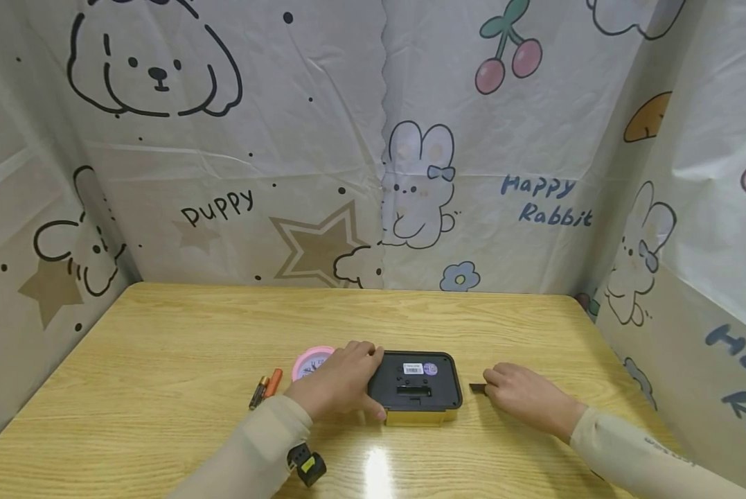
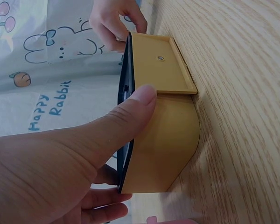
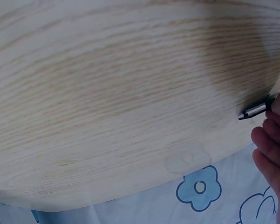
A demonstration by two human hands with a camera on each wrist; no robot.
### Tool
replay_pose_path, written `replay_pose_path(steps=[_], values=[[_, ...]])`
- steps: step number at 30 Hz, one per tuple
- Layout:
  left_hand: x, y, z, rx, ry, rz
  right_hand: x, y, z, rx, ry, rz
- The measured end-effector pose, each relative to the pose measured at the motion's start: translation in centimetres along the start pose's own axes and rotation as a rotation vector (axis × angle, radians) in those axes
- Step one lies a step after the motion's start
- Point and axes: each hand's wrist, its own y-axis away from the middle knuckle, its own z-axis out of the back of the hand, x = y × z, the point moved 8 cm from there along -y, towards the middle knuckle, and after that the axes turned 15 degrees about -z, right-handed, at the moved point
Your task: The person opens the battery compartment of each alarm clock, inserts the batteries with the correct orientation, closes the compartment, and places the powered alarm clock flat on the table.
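Note:
A yellow box-shaped device lies with its black back panel facing up. The panel carries a barcode label, a round purple sticker and a narrow battery slot. My left hand grips the device's left end; in the left wrist view the thumb presses the yellow side, near a small hinged-looking flap. To the right of the device, my right hand pinches a small, narrow black piece. The right wrist view shows that piece with a shiny strip, its held end hidden by the fingers.
A round pink clock lies behind my left hand, partly covered by it. Left of it are an orange battery and a darker battery. A printed cloth hangs behind and beside the wooden table.

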Motion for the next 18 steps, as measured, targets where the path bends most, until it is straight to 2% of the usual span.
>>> replay_pose_path(steps=[7,18], values=[[-0.11,-0.03,0.04,0.007,-0.011,0.003,0.11,0.28,0.1,-0.045,-0.009,0.002],[-0.22,-0.04,0.1,0.007,-0.005,0.007,0.17,0.44,-0.22,-0.008,-0.012,-0.009]])
